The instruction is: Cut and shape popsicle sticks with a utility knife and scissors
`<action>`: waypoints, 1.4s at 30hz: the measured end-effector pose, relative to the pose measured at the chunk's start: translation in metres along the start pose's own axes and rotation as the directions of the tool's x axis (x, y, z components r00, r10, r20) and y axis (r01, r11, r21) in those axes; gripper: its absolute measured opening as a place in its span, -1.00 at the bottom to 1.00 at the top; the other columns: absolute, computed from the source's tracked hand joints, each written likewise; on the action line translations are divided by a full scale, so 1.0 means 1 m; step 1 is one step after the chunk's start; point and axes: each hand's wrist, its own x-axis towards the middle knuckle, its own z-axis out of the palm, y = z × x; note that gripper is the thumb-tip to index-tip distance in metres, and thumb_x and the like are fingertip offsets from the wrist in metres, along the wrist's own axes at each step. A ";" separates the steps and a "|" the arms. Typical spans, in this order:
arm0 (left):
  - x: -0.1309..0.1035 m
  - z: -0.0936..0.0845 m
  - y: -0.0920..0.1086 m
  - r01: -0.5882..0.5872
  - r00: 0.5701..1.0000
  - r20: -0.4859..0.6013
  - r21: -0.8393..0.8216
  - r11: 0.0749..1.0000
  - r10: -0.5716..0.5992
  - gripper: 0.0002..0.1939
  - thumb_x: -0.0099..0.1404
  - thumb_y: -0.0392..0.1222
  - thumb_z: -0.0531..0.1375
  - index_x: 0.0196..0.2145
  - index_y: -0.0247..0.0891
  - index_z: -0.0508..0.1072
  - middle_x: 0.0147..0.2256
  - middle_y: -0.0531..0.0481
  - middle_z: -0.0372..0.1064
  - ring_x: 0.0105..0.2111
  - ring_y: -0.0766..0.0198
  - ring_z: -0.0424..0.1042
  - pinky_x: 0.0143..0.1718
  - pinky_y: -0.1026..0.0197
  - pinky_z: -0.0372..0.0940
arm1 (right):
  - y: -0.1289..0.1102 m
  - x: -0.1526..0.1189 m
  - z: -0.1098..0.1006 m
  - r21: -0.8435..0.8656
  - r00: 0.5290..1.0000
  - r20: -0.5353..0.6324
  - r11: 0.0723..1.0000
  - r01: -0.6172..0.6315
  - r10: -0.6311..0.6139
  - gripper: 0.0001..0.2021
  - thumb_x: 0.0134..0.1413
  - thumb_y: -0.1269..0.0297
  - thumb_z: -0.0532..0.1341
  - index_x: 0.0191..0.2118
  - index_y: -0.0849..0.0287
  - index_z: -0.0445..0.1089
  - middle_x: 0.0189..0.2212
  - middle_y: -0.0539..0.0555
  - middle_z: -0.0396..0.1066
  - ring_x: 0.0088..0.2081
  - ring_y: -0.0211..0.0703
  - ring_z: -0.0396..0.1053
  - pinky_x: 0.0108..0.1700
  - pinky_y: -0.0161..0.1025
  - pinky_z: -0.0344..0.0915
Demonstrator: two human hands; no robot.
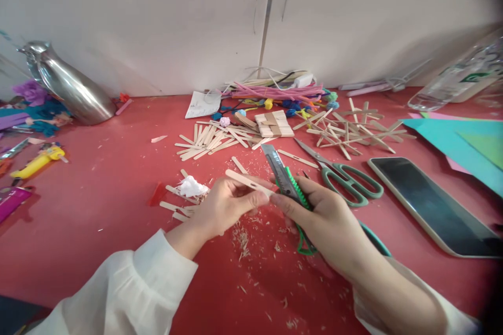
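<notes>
A popsicle stick with a small slot near its middle is pinched in my left hand. My right hand is closed around a green utility knife, its blade pointing up and away from me. The thumb of that hand also reaches the near end of the stick. Wood shavings lie scattered on the red table below both hands. Left of my left hand sit a crumpled white tissue and several loose sticks.
Green-handled scissors and a phone lie to the right. Behind are a pile of sticks, a bundled stack and crossed sticks. A steel jug stands back left; colored paper lies right.
</notes>
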 end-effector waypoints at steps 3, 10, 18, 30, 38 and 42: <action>-0.002 0.003 -0.002 -0.062 0.998 0.022 0.156 0.986 0.059 -0.75 0.19 -0.01 0.16 -0.35 -0.25 0.49 -0.48 0.04 0.40 -0.50 0.39 0.33 -0.47 0.33 0.22 | 0.002 0.000 0.005 0.003 1.000 0.011 1.000 0.026 -0.026 -0.80 -0.03 0.12 0.17 -0.43 0.15 0.26 -0.68 -0.16 0.10 -0.66 -0.36 0.05 -0.67 -0.38 0.04; 0.001 -0.004 -0.007 -0.075 0.994 -0.061 0.216 0.973 0.090 -0.71 0.30 0.00 0.02 -0.32 -0.30 0.34 -0.34 -0.08 0.45 -0.39 0.32 0.46 -0.34 0.26 0.34 | 0.004 -0.003 0.003 -0.163 0.972 -0.055 0.963 0.216 -0.227 -0.82 0.08 0.14 0.10 -0.29 0.14 0.27 -0.59 -0.11 0.23 -0.62 -0.34 0.15 -0.60 -0.38 0.14; 0.008 -0.018 -0.010 -0.039 0.980 -0.160 0.442 0.896 0.122 -0.88 0.24 -0.20 0.06 -0.38 -0.29 0.33 -0.44 -0.04 0.44 -0.42 0.28 0.46 -0.34 0.20 0.34 | 0.010 -0.006 0.000 -0.455 0.899 0.073 0.788 0.416 -0.432 -0.83 0.13 0.28 0.03 -0.20 0.16 0.30 -0.52 0.00 0.37 -0.54 -0.25 0.28 -0.51 -0.33 0.22; 0.007 -0.016 -0.005 -0.031 0.983 -0.136 0.544 0.839 0.125 -0.72 0.25 -0.12 0.05 -0.43 -0.32 0.47 -0.52 -0.02 0.44 -0.50 0.31 0.41 -0.44 0.29 0.24 | 0.013 -0.005 -0.001 -0.534 0.879 0.088 0.723 0.439 -0.469 -0.77 0.10 0.32 0.04 -0.18 0.19 0.38 -0.53 0.01 0.43 -0.59 -0.26 0.33 -0.55 -0.34 0.25; 0.005 -0.015 -0.001 -0.054 0.967 -0.152 0.665 0.745 0.206 -0.68 0.25 -0.11 0.02 -0.53 -0.31 0.43 -0.63 0.04 0.35 -0.67 0.41 0.22 -0.60 0.33 0.11 | 0.009 -0.008 -0.001 -0.554 0.845 0.118 0.672 0.492 -0.521 -0.75 0.12 0.30 0.02 -0.19 0.23 0.39 -0.64 -0.03 0.35 -0.65 -0.24 0.31 -0.62 -0.33 0.22; 0.005 -0.015 -0.001 -0.078 0.961 -0.140 0.693 0.717 0.240 -0.68 0.26 -0.11 0.00 -0.49 -0.31 0.44 -0.60 0.00 0.38 -0.67 0.41 0.22 -0.62 0.33 0.09 | 0.012 -0.009 -0.001 -0.589 0.822 0.106 0.631 0.506 -0.560 -0.73 0.12 0.33 0.02 -0.16 0.28 0.40 -0.61 0.02 0.40 -0.62 -0.20 0.38 -0.58 -0.31 0.28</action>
